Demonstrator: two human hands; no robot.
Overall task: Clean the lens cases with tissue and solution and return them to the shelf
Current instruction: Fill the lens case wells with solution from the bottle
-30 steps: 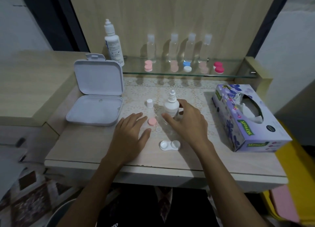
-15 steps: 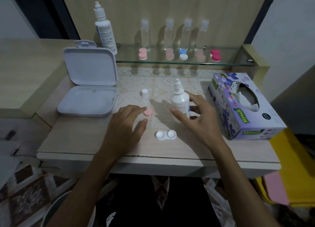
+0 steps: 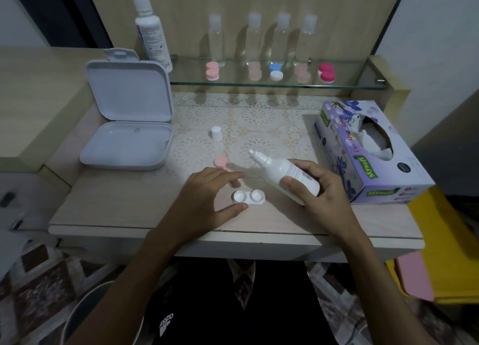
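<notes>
Your right hand (image 3: 321,194) grips the tilted white solution bottle (image 3: 287,174); your left hand (image 3: 204,202), fingers loose, frames the uncapped white lens case (image 3: 248,197)

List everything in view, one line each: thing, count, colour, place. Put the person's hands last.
open lens case: 1, white, table front, between the hands
small solution bottle: 1, white, uncapped, tilted, in the right hand
bottle cap: 1, white, on the lace mat
pink lid: 1, pink, on the mat beyond the left hand
storage box: 1, white, open, table left
tissue box: 1, purple floral, table right
large solution bottle: 1, white, shelf left end
clear bottles: 4, clear, back of shelf
closed lens cases: 5, pink, peach, blue-white, peach, magenta, on shelf
glass shelf: 1, clear, behind the table
left hand: open, touching the lens case
right hand: gripping the small bottle
</notes>
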